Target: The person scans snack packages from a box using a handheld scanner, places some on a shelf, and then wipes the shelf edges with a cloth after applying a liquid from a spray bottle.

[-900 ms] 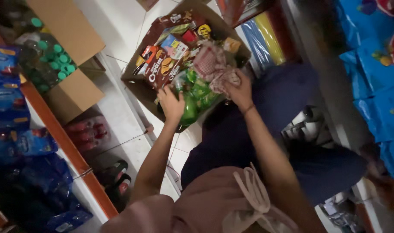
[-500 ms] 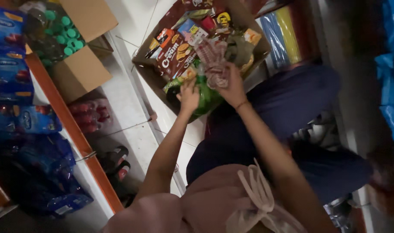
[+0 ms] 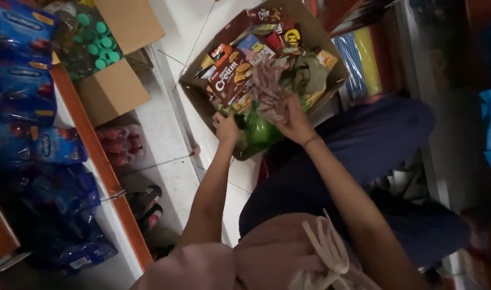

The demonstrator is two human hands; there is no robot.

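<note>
Brown cardboard box [image 3: 331,75] packed with colourful snack packets sits on the white tiled floor [image 3: 165,129]. Right hand [image 3: 294,121] closes around a bunched pinkish patterned wrapper [image 3: 268,88] above the box; left hand [image 3: 226,128] grips its near edge, beside a green packet [image 3: 259,131].

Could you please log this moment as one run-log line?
left hand: on cardboard box edge | right hand: holding pale snack packets | green packet between

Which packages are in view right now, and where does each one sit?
Red-brown biscuit pack: flat, in the open carton, left side.
Pinkish patterned wrappers: bunched in the right hand.
Green pack: by the left hand.
Blue bags: left shelf.
Green-capped bottles: second box, top left.
</note>
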